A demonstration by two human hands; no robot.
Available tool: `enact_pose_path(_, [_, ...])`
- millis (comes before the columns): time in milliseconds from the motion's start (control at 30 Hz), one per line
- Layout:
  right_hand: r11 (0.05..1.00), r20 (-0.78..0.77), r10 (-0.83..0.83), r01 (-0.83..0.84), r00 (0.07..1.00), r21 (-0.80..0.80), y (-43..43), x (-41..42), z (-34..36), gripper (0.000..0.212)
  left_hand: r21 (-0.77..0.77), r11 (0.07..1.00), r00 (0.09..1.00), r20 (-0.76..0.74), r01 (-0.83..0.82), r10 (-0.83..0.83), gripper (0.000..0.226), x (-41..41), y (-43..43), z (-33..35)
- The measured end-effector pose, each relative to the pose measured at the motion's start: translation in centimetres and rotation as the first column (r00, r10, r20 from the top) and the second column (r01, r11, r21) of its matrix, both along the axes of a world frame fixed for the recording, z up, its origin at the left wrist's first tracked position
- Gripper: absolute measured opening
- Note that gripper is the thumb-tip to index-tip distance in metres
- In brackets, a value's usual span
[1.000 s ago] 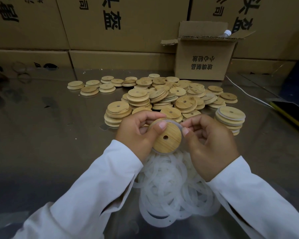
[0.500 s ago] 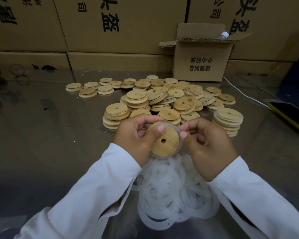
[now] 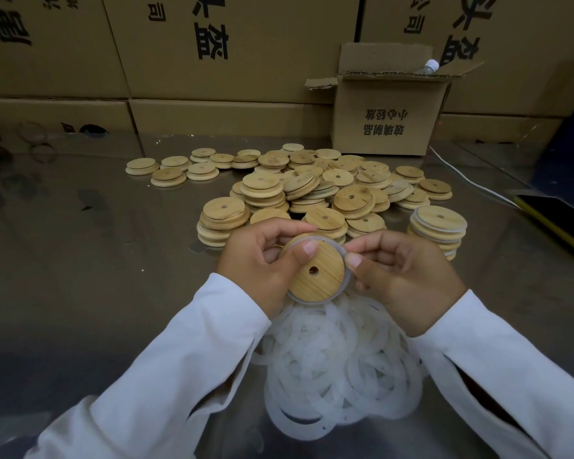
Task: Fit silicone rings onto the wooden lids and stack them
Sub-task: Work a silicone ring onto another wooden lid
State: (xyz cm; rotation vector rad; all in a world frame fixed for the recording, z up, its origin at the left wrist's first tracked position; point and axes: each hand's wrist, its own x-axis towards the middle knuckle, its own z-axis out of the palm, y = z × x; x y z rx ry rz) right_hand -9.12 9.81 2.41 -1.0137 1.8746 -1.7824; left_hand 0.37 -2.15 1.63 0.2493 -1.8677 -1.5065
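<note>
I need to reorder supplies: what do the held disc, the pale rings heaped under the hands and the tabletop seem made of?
Held lid: wood, perhaps bamboo, smooth and unpainted; straight grain lines show. Ring pile: translucent white, limp, matte, likely silicone or soft rubber. Table: probably brushed metal, maybe stainless steel; it gives dull reflections of the cartons.

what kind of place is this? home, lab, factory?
Most likely a small factory or packing workshop: printed cardboard cartons stacked along the back, dozens of identical wooden lids piled on a shiny table, and a heap of silicone rings for batch assembly.
</note>
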Motion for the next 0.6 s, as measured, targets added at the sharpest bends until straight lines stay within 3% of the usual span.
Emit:
enact_pose_path(467, [1.0,0.012,-0.004,0.004,1.0,-0.019,0.1,0.14,0.08,0.021,-0.011,0.999,0.999,0.033,0.042,-0.042,0.019,0.26,-0.17,0.36])
enact_pose_path(600, [0.996,-0.025,-0.087,0.086,0.996,-0.016,0.14,-0.11,0.13,0.015,0.026,1.0,1.0,0.027,-0.008,0.007,0.019,0.0,-0.16,0.02])
